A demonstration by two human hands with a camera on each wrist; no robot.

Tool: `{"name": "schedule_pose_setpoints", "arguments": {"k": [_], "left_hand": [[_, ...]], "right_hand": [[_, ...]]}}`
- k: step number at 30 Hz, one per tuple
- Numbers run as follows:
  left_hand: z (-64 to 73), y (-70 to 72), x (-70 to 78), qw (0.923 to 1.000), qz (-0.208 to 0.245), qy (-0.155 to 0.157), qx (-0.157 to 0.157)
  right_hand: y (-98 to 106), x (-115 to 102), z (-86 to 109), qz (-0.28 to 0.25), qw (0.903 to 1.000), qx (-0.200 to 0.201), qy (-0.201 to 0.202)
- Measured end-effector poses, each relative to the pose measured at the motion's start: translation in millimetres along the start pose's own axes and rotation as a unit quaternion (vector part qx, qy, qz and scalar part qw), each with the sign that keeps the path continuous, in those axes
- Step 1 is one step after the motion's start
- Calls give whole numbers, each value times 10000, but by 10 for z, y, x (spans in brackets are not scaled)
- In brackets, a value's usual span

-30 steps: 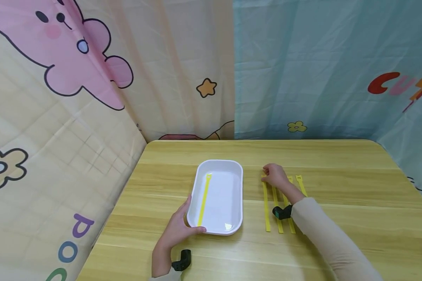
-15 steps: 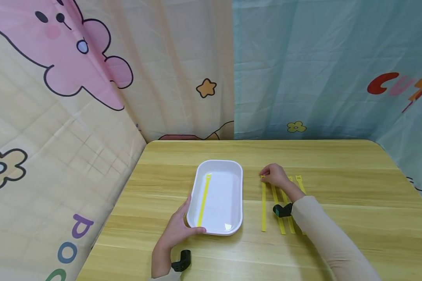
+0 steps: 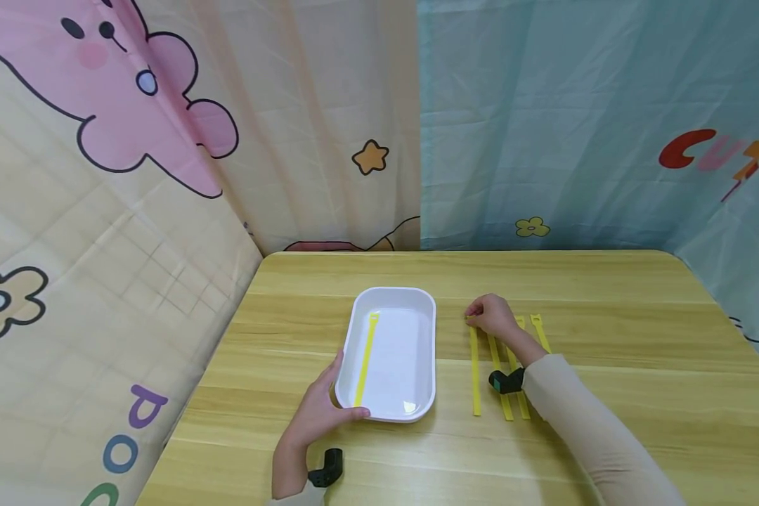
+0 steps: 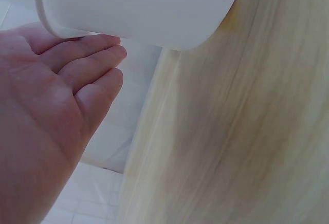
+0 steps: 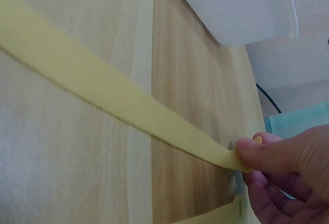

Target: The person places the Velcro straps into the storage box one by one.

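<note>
My left hand (image 3: 316,416) grips the near left corner of a white rectangular tray (image 3: 400,372), thumb on the near rim and fingers along the left side. In the left wrist view those fingers (image 4: 100,54) lie just under the rim. One yellow cable strap (image 3: 366,360) with a slotted head lies in the tray. To the tray's right, my right hand (image 3: 495,316) pinches the far end of another yellow cable strap (image 5: 123,93) between thumb and fingertips. Its near end reaches toward me over the table. More yellow straps (image 3: 540,332) lie partly hidden beneath my right hand and forearm.
A light wood-grain table (image 3: 639,316) carries everything. Printed curtains (image 3: 544,126) hang behind its far edge and along the left side. Dark wrist cameras (image 3: 327,469) sit on both wrists.
My right hand has moved slightly left with the pinched cable strap, widening the gap to the neighbouring straps. My left hand and the tray have stayed in place.
</note>
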State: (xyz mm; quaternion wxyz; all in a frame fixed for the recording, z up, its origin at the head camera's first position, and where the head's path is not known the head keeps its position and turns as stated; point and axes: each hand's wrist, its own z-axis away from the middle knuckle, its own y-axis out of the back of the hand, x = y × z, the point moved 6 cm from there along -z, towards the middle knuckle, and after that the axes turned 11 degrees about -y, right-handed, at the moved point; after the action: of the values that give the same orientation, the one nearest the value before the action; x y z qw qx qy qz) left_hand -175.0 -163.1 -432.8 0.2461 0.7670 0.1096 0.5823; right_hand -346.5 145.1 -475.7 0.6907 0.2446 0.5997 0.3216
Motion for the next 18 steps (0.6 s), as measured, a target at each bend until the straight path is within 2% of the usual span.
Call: {"name": "schedule_pose_setpoints", "arguments": {"k": [3, 8, 18], "left_hand": [[4, 5, 1, 10000, 7, -16, -11], [6, 6, -5, 10000, 28, -55, -15], [13, 8, 15, 10000, 39, -54, -13]], "right_hand": [[13, -40, 18, -82, 9999, 55, -33], [57, -115, 47, -604, 9981, -44, -146], [326, -452, 217, -885, 9956, -260, 151]]}}
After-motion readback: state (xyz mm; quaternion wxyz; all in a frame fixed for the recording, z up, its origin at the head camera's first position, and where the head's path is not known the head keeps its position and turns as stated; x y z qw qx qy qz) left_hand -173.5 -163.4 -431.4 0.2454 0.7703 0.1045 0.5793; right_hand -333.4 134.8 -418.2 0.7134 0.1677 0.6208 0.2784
